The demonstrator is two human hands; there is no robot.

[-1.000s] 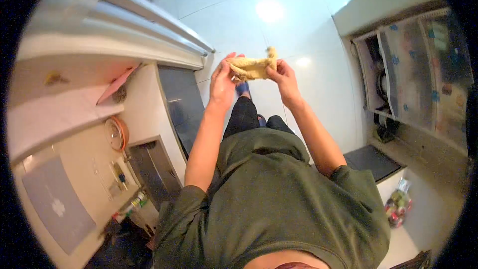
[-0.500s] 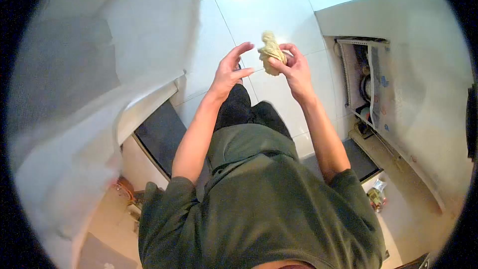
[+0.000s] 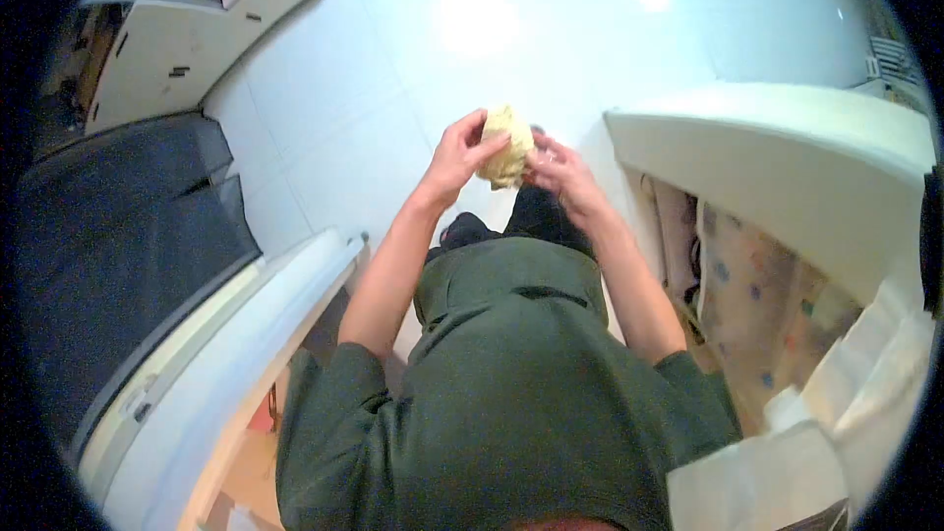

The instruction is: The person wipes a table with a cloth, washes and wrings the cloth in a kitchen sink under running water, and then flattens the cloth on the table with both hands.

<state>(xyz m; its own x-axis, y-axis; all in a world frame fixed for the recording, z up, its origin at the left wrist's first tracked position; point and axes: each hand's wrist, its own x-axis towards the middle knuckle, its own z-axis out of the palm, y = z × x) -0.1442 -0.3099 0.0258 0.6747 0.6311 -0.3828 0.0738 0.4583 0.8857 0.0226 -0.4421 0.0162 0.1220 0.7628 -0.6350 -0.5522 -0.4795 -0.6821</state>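
Head view, L to R: dark fabric [image 3: 128, 256] was seen at far L, w/ a white cabinet [image 3: 187, 59] just beyond. By the L hand [image 3: 460, 152], a bunched yellow cloth [image 3: 508, 147] was gripped btwn thumb & fingers, held up over the pale floor [image 3: 590, 49] in front of the green shirt [image 3: 511, 383]. R hand [image 3: 565, 177] was blurred, fingers part-curled at cloth's R edge; whether it was gripped there couldn't be told. Patterned sheet [image 3: 757, 285] was seen at R.

One yellow cloth [image 3: 506, 155], bunched, pinched in the person's left hand [image 3: 457, 159]; right hand [image 3: 567, 182], blurred, at its side. Green shirt [image 3: 521, 374], worn. White cabinet [image 3: 182, 54], dark handles. Patterned cover [image 3: 752, 280], person's right.
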